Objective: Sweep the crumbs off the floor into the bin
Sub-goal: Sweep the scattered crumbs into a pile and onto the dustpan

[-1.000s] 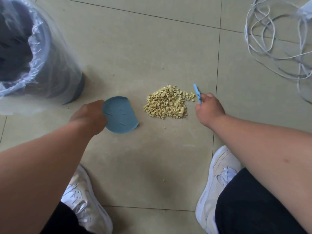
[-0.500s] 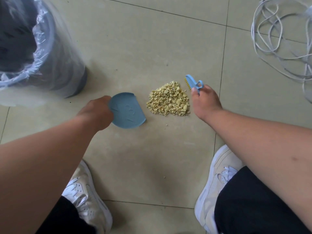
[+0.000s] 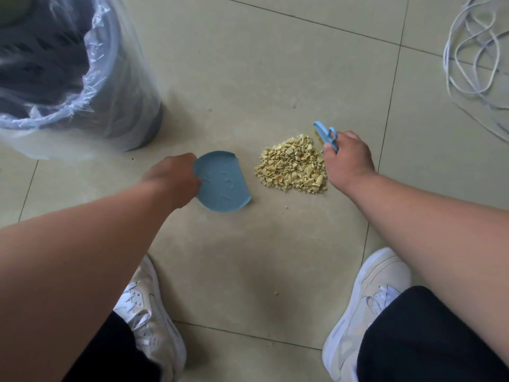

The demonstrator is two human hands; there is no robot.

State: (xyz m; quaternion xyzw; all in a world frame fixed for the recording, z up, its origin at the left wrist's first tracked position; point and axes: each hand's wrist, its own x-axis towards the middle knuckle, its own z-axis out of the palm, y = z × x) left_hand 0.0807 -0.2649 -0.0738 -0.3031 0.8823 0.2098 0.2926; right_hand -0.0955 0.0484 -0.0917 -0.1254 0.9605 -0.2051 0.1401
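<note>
A heap of pale yellow crumbs lies on the beige tiled floor. My left hand grips a small blue dustpan flat on the floor, its open edge a short gap left of the heap. My right hand holds a small blue brush with yellow bristles at the heap's upper right edge. The dark bin, lined with a clear plastic bag, stands at the upper left.
A coil of white cable lies on the floor at the upper right. My two white shoes stand near the bottom. A few stray crumbs lie between the shoes and the heap.
The brush has lifted and swung round to the heap's upper right edge. The heap is now tighter on its right side. The dustpan has stayed left of the heap.
</note>
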